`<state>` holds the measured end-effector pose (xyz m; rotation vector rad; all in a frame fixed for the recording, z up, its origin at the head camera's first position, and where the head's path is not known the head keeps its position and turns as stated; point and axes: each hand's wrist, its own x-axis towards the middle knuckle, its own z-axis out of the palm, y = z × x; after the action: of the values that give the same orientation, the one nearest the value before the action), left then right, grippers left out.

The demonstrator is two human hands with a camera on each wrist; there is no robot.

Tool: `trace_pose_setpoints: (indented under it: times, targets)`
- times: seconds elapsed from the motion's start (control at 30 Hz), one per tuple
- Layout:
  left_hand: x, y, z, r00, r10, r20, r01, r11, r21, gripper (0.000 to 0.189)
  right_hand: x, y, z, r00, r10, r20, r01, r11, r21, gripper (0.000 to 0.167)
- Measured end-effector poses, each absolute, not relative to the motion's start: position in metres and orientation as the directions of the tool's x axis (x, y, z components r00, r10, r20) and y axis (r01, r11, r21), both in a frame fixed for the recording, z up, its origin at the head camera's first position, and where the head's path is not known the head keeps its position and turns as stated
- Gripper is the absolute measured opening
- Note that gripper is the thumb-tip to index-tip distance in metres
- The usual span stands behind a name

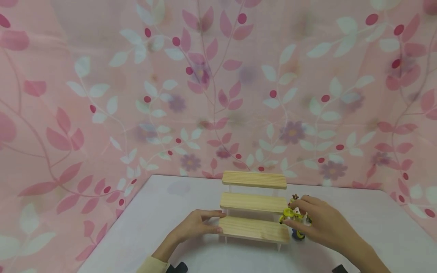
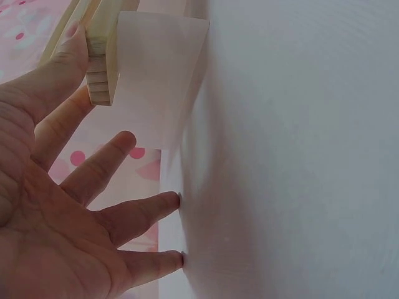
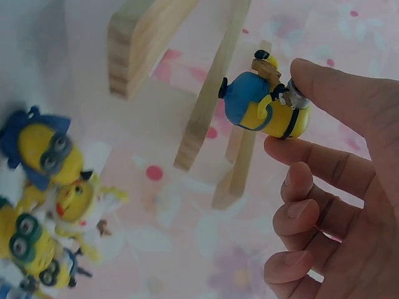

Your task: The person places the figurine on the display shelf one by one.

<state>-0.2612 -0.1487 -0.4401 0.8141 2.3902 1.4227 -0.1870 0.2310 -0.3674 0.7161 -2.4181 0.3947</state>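
My right hand [image 1: 322,220] pinches a small yellow-and-blue Minion figurine [image 3: 265,109] between thumb and index finger, by its yellow end. In the right wrist view it lies sideways, its other fingers curled below without touching it. In front of it stands a three-tier wooden shelf [image 1: 254,229] on pale supports. At the shelf's left end, my left hand [image 1: 199,227] touches the lowest board with thumb and index finger. The left wrist view shows the remaining left fingers [image 2: 134,218] straight and spread, two tips against the white tabletop.
Several more Minion figurines [image 3: 50,218] stand close together right of the shelf, partly hidden by my right hand in the head view. A white table [image 1: 129,223] lies under everything. Behind it hangs a pink floral cloth [image 1: 218,113].
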Motion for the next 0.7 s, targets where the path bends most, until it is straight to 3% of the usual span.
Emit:
trace_pose_setpoints:
  times: [0.13,0.37,0.7]
  targets:
    - [-0.261,-0.15,-0.439,-0.818,0.571,0.072,0.333,0.368,0.868,0.043,-0.194,0.214,-0.365,-0.685,-0.413,0.601,-0.605,0.782,-0.152,0.03]
    - [-0.262,-0.15,-0.44,-0.813,0.576,0.084,0.34,0.353,0.871,0.042,-0.205,0.19,-0.369,-0.742,-0.403,0.536,-0.59,0.773,-0.235,0.029]
    - [-0.264,-0.149,-0.443,-0.819,0.567,0.091,0.351,0.37,0.86,0.042,-0.216,0.163,-0.378,-0.712,-0.439,0.549,-0.639,0.729,-0.245,0.028]
